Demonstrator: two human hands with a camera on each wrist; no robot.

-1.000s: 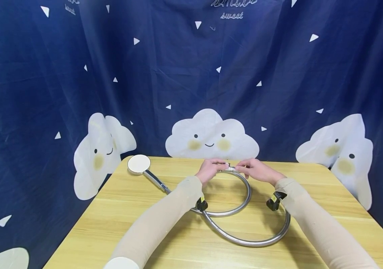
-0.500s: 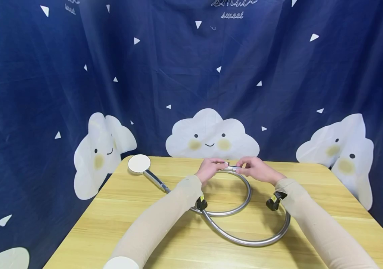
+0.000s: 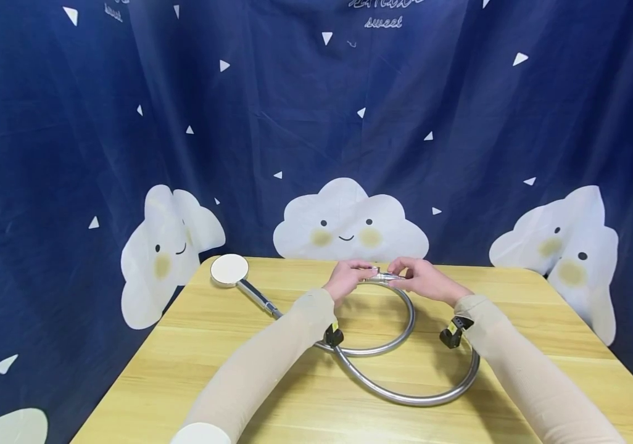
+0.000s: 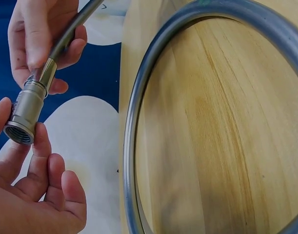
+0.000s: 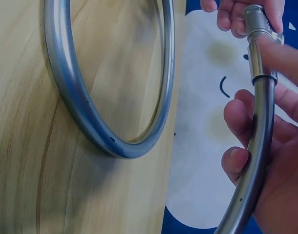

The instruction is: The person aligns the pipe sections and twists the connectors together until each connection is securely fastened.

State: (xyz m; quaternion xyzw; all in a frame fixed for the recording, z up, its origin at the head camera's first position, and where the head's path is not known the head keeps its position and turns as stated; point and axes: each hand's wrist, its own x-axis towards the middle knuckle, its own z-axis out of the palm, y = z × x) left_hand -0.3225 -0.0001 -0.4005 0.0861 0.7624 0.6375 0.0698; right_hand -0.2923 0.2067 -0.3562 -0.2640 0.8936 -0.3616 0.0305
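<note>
My left hand point(image 3: 344, 279) pinches a short metal connector point(image 4: 28, 108) between thumb and fingertips, near the far table edge. The connector's open end, with inner threads, faces the left wrist view. My right hand point(image 5: 285, 141) holds the other side, its fingers curled round the grey shower hose point(image 5: 261, 131) and its thumb on the shiny tapered end sleeve point(image 5: 257, 61). The sleeve and connector meet in line. From there the hose loops over the table. Its other end joins a hand shower point(image 3: 230, 271) with a white round face, lying at the far left.
The hose's loops point(image 3: 405, 399) lie on the wooden table point(image 3: 272, 394) below and between my forearms. A dark blue curtain point(image 3: 316, 135) with printed clouds hangs just behind the table's far edge. Each wrist wears a small black camera point(image 3: 452, 333).
My right fingers and thumb have shifted slightly on the sleeve, showing more of the metal between the hands. My left hand, the hose loops and the hand shower stay in place.
</note>
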